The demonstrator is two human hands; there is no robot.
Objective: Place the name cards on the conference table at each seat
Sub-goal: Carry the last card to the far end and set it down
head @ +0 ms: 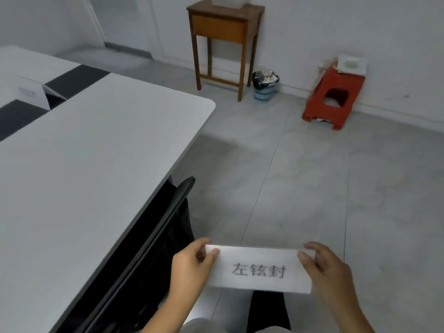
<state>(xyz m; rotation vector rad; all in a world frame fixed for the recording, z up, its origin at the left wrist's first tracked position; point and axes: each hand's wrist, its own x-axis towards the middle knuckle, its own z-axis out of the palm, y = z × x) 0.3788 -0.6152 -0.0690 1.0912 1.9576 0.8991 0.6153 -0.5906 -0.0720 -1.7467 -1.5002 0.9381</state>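
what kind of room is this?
Probably a small meeting room: a long white table with a black chair tucked under, a folded name card standing on it, another name card held in both hands.

The white rectangular paper name card [260,269] bears three grey printed characters. The long flat surface [96,150] is pale grey with black strips, beside a black chair [153,248]. Farther off stand a brown wooden side table [223,27], a red plastic stool [334,97] and a light blue latticed bin [264,90] lined black, on pale grey tiled floor [336,188].

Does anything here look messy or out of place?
Only by the wall: the small blue plastic bin looks overfull, and papers sit piled on the red plastic stool. Both hands hold the white paper name card level.
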